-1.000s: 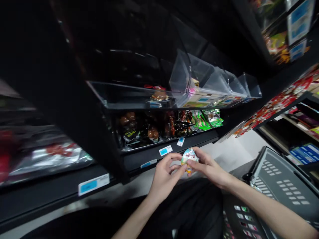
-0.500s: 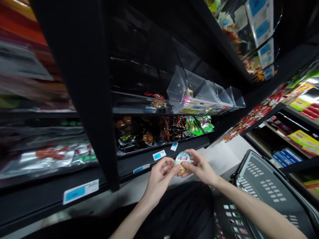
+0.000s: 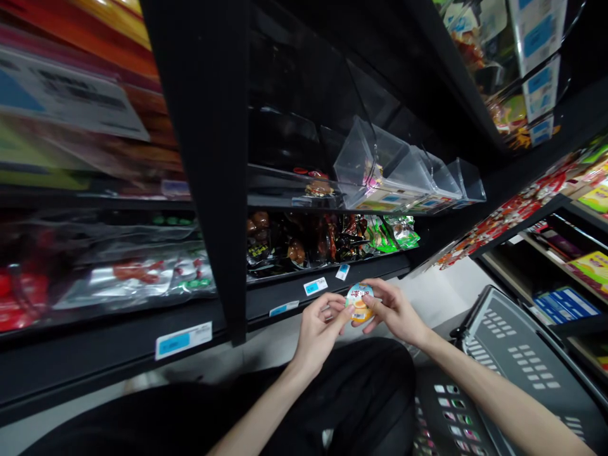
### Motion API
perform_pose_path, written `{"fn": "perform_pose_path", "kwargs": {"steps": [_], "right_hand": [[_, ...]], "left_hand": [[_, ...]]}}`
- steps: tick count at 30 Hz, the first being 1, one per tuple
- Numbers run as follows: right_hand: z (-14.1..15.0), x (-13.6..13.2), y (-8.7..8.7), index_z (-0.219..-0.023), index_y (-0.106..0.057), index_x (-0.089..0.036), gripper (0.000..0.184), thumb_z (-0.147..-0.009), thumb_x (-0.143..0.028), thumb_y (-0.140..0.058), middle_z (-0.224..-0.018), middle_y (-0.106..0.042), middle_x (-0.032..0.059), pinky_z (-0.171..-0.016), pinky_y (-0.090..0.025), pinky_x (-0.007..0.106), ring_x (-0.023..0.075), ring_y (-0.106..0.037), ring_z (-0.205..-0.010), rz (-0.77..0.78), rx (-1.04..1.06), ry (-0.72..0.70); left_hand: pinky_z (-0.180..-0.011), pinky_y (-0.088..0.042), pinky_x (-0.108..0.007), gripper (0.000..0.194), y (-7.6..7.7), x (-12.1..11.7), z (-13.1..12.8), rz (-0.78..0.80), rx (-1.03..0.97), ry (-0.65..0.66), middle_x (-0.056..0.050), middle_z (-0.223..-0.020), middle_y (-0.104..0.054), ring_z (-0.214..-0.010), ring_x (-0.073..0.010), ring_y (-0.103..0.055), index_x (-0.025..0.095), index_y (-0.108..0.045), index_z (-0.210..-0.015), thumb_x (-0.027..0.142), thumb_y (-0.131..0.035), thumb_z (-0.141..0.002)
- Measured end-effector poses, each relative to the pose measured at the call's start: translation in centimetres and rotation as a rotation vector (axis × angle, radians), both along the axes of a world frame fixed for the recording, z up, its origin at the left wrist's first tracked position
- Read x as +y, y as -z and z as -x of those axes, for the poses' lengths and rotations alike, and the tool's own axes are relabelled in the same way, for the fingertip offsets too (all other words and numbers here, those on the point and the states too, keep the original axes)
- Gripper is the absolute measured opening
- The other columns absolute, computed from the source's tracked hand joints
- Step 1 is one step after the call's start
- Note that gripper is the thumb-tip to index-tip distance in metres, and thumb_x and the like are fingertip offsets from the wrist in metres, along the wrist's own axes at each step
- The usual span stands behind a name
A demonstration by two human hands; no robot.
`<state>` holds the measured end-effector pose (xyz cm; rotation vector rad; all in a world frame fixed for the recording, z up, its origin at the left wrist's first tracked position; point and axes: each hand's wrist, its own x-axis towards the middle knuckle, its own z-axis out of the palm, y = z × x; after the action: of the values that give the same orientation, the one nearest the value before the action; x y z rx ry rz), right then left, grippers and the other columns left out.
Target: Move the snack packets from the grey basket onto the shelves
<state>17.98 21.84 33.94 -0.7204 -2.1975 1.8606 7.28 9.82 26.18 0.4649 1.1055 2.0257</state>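
Between my two hands is a small snack package with a rounded outline, light blue at the top and orange at the bottom, printed with red characters. My left hand pinches its left edge, thumb on the printed face and the other fingers curled. From the other side, my right hand grips the right edge with its thumb across the front. Both hands are in front of the low shelf edge, above my dark-trousered knee. The back of the package is hidden.
Bagged snacks lie along the bottom shelf, with price tags on its edge. Clear plastic bins stand one shelf higher. A dark upright post divides the shelving. At my right is a grey shopping basket holding packets.
The camera view has shifted left, so the shelves and hands appear further right. Both hands keep hold of the package, and more of its orange lower part shows.
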Motion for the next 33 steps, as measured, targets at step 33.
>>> {"fn": "perform_pose_path", "kwargs": {"steps": [33], "right_hand": [[0.04, 0.18, -0.64, -0.126, -0.054, -0.021, 0.051, -0.087, -0.05, -0.07, -0.094, -0.071, 0.0043, -0.057, -0.064, 0.034, 0.0203, -0.074, -0.069, 0.082, -0.051, 0.003]], "left_hand": [[-0.052, -0.046, -0.023, 0.018, 0.45, 0.05, 1.03, -0.041, -0.075, 0.096, 0.0, -0.069, -0.064, -0.057, -0.0117, -0.06, 0.017, -0.068, -0.079, 0.03, -0.08, -0.077]]}}
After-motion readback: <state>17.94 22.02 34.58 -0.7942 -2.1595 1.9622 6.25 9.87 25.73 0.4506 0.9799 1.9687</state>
